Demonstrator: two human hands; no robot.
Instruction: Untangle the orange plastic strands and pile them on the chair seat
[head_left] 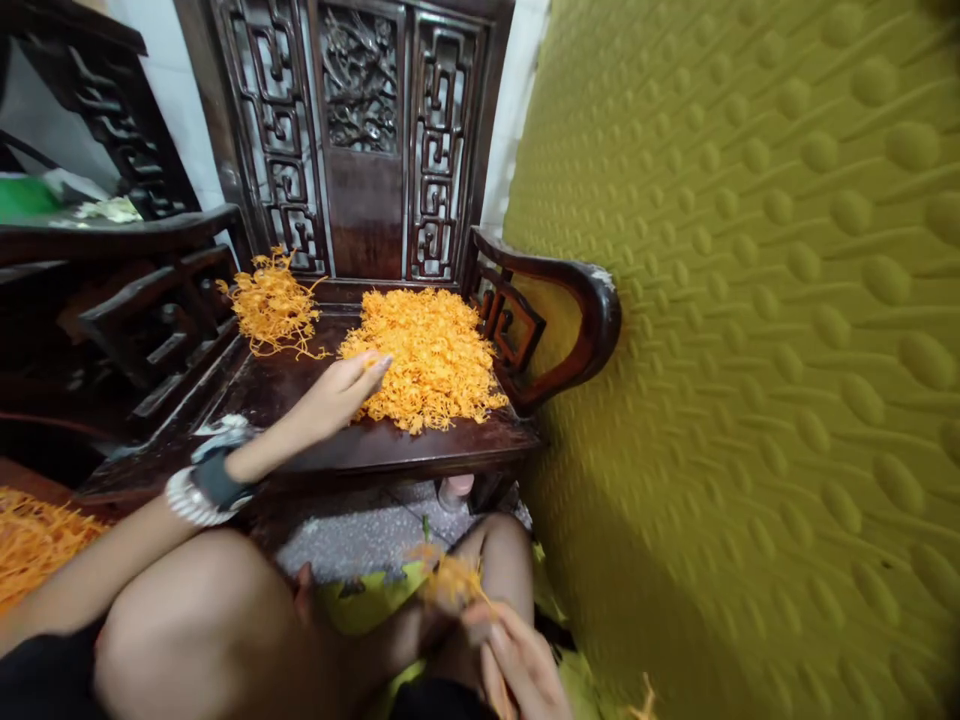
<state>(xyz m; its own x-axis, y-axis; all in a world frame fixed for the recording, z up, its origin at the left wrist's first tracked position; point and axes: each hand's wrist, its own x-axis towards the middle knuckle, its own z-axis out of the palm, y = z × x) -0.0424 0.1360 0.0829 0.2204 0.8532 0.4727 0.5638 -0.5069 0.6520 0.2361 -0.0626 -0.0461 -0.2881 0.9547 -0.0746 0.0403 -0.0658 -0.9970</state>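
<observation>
My left hand [346,388] reaches over the dark wooden chair seat, at the left edge of a wide heap of short, curly orange strands [427,355]. Its thumb and fingers are pinched together. A bit of orange shows between the fingertips, too small to make out. Low in the view, my right hand [517,650] is closed around the stems of a bunch of thin orange strands [454,580]. The bunch's loose ends are blurred and point up and left, in front of my knee. A smaller tangle of orange strands [274,305] lies at the seat's back left.
The chair has a carved back [366,215] and a curved right armrest [596,310] beside a padded yellow-green wall [750,380]. More orange strands [45,540] lie at the far left. A pinkish-topped container [455,490] stands under the seat. Green matting [367,600] covers the floor.
</observation>
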